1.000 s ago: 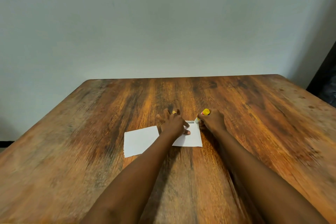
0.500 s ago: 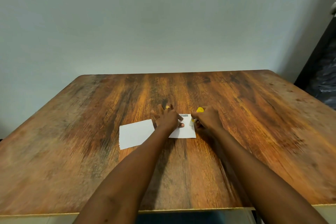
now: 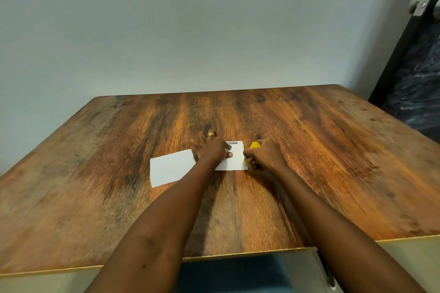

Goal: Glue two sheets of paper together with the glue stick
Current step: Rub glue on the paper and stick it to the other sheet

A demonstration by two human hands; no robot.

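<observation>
Two white paper sheets lie side by side on the wooden table (image 3: pixel 309 150). The left sheet (image 3: pixel 170 171) lies bare. My left hand (image 3: pixel 212 147), a ring on one finger, presses flat with fingers spread on the right sheet (image 3: pixel 234 158). My right hand (image 3: pixel 266 156) grips a glue stick (image 3: pixel 248 154) with a yellow end. Its tip touches the right sheet near the sheet's near right corner. A grey strip shows along the right sheet's far edge.
A pale wall rises behind the table. A dark door (image 3: pixel 414 59) with a metal knob (image 3: pixel 415 3) stands at the right. The table's near edge (image 3: pixel 238 254) runs below my forearms.
My right hand has drawn the glue stick down the right sheet's right edge, from the far corner towards the near corner. The camera tilted, so the table's near edge and the door came into view.
</observation>
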